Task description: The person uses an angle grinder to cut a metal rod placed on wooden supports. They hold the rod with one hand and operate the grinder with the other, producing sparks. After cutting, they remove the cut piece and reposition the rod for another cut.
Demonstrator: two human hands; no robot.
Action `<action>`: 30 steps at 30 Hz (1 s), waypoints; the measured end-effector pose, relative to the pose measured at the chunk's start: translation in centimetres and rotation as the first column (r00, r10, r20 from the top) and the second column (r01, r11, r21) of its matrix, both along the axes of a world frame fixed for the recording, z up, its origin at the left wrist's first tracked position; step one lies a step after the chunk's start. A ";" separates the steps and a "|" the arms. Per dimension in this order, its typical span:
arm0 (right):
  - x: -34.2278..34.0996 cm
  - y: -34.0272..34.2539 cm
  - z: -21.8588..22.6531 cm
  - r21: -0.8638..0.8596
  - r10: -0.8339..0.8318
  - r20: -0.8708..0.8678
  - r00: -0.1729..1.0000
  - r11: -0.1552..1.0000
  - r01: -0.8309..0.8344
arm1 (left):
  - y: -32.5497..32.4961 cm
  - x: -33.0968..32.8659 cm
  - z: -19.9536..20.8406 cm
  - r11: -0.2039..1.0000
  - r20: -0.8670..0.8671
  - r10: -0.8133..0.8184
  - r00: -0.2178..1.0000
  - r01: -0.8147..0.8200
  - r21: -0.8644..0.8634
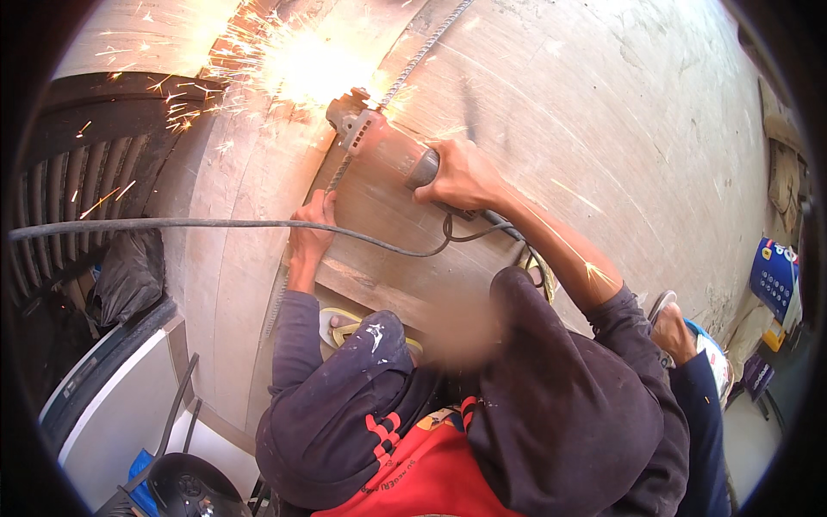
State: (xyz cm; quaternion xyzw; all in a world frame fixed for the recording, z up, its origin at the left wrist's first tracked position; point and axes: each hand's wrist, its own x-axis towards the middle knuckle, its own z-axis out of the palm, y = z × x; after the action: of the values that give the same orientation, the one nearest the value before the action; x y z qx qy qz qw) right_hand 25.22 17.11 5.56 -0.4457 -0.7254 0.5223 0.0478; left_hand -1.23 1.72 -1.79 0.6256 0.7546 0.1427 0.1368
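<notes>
My right hand [465,179] is wrapped round the rear body of a red angle grinder [383,145]. The grinder's head meets a long ribbed steel rebar [424,53], and a bright burst of sparks [297,69] sprays toward the upper left. Glare hides the disc and the exact contact point. Below the grinder head, my left hand [312,228] is closed on the same rebar. A dark power cord [189,223] crosses over the left wrist area and loops up near the grinder's rear end.
Between my feet and the grinder lies a wooden board [353,284]. At left are a dark slatted panel [73,185], a black plastic bag [129,280] and a white panel [129,405]. Another person's sandaled foot [672,332] is at right, near a blue box [773,269].
</notes>
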 end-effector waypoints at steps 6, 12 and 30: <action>0.0 0.4 0.3 -0.037 0.055 0.081 0.995 0.998 -0.052 | 0.1 0.0 0.0 1.000 0.044 0.007 0.999 -0.007 -0.008; 0.2 0.0 0.2 -0.074 0.008 0.022 1.000 0.997 -0.006 | 0.5 -0.9 -0.3 0.999 0.167 0.010 0.986 -0.002 -0.052; -0.1 0.3 0.1 -0.066 0.033 0.043 0.999 0.997 -0.030 | 0.3 -0.9 -0.4 0.999 0.117 -0.003 0.993 0.009 -0.051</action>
State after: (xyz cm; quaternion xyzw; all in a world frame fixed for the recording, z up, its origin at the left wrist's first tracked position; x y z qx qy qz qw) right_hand 25.09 17.41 5.69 -0.4471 -0.7157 0.5364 0.0090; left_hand -2.08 2.00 -2.18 0.6147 0.7469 0.1591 0.1974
